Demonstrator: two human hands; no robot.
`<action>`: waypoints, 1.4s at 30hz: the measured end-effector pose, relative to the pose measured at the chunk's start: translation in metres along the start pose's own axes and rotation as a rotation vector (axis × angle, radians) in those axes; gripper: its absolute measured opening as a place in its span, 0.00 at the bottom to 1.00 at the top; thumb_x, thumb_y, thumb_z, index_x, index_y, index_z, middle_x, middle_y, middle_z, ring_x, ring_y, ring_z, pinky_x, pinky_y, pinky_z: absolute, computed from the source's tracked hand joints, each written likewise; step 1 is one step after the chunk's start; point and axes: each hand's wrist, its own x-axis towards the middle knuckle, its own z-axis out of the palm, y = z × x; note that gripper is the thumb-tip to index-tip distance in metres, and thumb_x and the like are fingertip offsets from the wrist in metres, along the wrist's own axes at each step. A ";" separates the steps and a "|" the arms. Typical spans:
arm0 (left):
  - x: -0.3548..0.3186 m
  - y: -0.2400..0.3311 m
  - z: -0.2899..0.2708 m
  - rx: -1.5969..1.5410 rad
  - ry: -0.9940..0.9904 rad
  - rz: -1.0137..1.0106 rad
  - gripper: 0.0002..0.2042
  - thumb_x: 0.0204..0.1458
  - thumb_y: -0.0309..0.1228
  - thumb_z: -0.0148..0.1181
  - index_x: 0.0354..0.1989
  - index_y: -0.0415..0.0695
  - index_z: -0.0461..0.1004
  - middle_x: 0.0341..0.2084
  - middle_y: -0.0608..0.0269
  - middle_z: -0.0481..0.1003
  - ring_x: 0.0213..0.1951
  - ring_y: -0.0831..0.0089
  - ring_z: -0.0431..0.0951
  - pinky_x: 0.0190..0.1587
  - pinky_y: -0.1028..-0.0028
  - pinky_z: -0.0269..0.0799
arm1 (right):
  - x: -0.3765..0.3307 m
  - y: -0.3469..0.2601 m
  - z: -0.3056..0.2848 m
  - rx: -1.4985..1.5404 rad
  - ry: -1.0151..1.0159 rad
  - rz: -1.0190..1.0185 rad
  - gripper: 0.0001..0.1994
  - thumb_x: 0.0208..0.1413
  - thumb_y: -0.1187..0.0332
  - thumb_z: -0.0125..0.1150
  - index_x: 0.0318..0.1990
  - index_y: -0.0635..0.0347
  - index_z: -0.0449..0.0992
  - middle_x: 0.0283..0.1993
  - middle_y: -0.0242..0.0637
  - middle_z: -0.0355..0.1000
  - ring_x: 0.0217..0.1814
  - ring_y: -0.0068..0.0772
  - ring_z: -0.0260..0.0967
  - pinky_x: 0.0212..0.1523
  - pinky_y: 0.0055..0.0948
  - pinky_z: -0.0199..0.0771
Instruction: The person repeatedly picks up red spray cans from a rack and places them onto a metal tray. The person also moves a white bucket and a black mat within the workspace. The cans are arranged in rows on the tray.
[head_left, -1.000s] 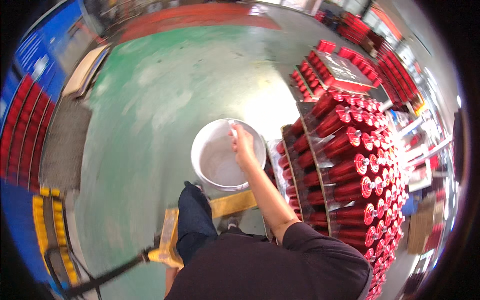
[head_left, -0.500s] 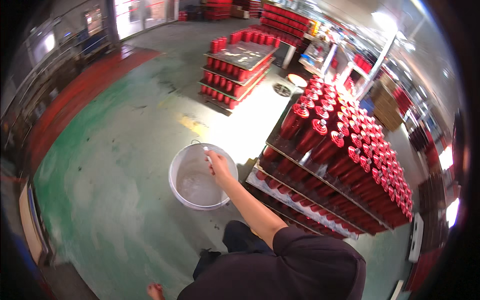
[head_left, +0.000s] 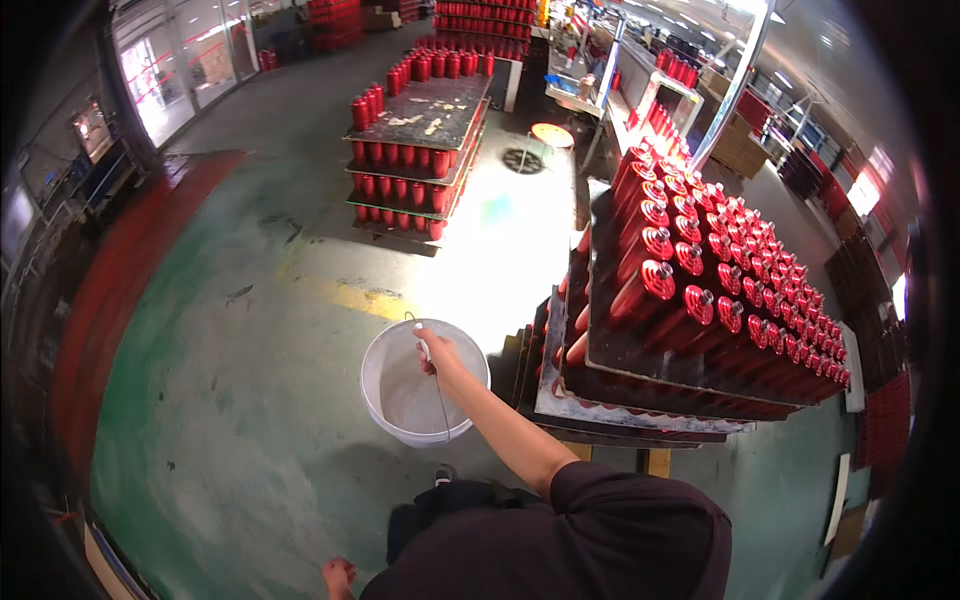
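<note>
My right hand reaches forward and down and is shut on the thin wire handle of a white round bucket. The bucket hangs just above the green floor and looks empty inside. It is close to the left edge of a pallet stack of red cylinders. My left hand hangs low at the bottom edge of the view, beside my dark trouser leg, with nothing seen in it.
A second pallet stack of red cylinders stands further ahead. A yellow mark crosses the green floor. A red floor strip runs along the left. Shelves and more red stacks fill the back right.
The view has swung around, so the far pallet stack now lies ahead and the yellow pallet truck is out of sight. My right hand still carries the bucket beside the cylinder stack.
</note>
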 end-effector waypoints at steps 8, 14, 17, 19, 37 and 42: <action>0.130 0.174 0.042 0.121 -0.051 -0.351 0.04 0.56 0.30 0.54 0.33 0.43 0.70 0.17 0.63 0.71 0.17 0.72 0.69 0.18 0.72 0.67 | 0.186 -0.100 0.032 0.067 0.326 -0.025 0.20 0.51 0.48 0.65 0.33 0.57 0.73 0.18 0.26 0.61 0.17 0.21 0.58 0.20 0.25 0.57; 0.285 0.406 0.050 0.230 -0.078 -0.033 0.03 0.56 0.29 0.55 0.34 0.44 0.70 0.18 0.64 0.70 0.17 0.72 0.69 0.19 0.72 0.68 | 0.290 -0.195 0.011 0.188 0.480 -0.110 0.21 0.50 0.48 0.65 0.32 0.59 0.73 0.18 0.27 0.62 0.15 0.23 0.59 0.19 0.24 0.60; 0.365 0.550 0.122 -0.066 -0.150 0.295 0.05 0.55 0.29 0.58 0.37 0.45 0.70 0.22 0.64 0.72 0.21 0.74 0.71 0.24 0.73 0.74 | 0.333 -0.244 0.006 0.267 0.537 -0.151 0.20 0.51 0.50 0.65 0.34 0.59 0.71 0.18 0.29 0.63 0.15 0.25 0.60 0.18 0.25 0.62; 0.385 0.673 0.226 0.074 -0.297 0.282 0.07 0.55 0.28 0.60 0.40 0.43 0.71 0.26 0.63 0.74 0.25 0.74 0.75 0.29 0.74 0.77 | 0.372 -0.275 -0.017 0.328 0.539 -0.189 0.19 0.54 0.51 0.63 0.36 0.59 0.70 0.19 0.29 0.63 0.16 0.27 0.61 0.19 0.26 0.63; 0.323 1.074 0.788 0.759 -0.706 0.581 0.16 0.52 0.28 0.61 0.49 0.39 0.76 0.32 0.62 0.80 0.34 0.76 0.80 0.38 0.75 0.75 | 0.709 -0.554 -0.229 0.547 0.733 -0.107 0.28 0.47 0.48 0.70 0.43 0.61 0.66 0.32 0.40 0.67 0.21 0.31 0.70 0.21 0.24 0.67; 0.317 1.175 0.948 0.809 -0.766 0.640 0.17 0.52 0.29 0.63 0.51 0.40 0.75 0.34 0.61 0.80 0.36 0.75 0.80 0.41 0.74 0.75 | 0.801 -0.610 -0.327 0.551 0.837 -0.029 0.27 0.49 0.46 0.69 0.43 0.57 0.66 0.26 0.36 0.65 0.23 0.33 0.69 0.25 0.28 0.69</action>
